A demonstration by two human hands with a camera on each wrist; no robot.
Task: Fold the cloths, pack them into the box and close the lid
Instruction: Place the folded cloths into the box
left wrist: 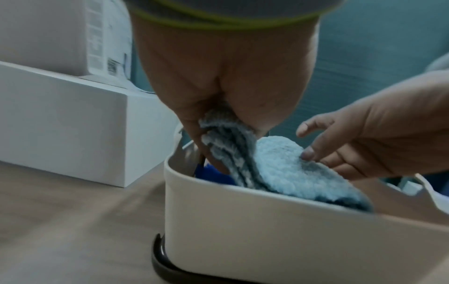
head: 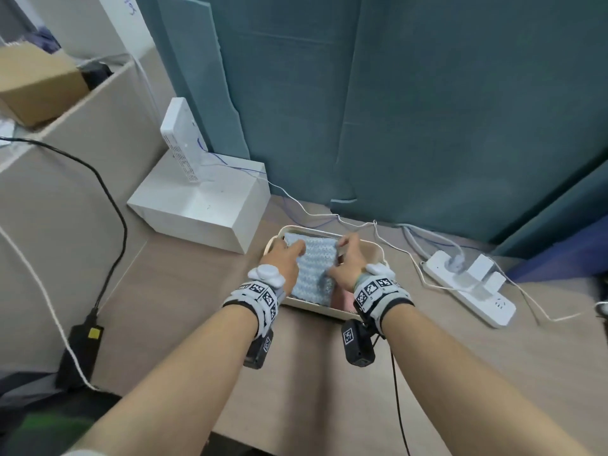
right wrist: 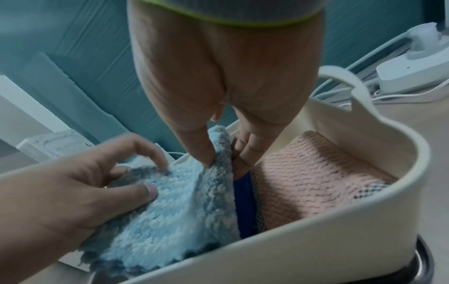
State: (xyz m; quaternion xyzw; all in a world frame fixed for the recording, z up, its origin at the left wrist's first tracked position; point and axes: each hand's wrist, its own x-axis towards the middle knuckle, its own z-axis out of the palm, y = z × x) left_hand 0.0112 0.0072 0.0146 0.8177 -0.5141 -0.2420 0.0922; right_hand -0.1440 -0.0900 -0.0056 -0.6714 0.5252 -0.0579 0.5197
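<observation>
Your left hand [head: 284, 258] and right hand [head: 348, 263] are both pinching the blue cloth [head: 317, 271] inside the box [head: 376, 248]. A pink cloth [right wrist: 316, 173] is lying beside it; a power strip [head: 467, 287] is sitting nearby on the surface [head: 184, 291].

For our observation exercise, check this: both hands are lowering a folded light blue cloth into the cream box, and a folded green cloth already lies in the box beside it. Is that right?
One detail is wrong. The cloth already lying in the cream box is pink, not green, as the right wrist view shows. The rest stands: the left hand and right hand are lowering the folded light blue cloth into the box.
</observation>
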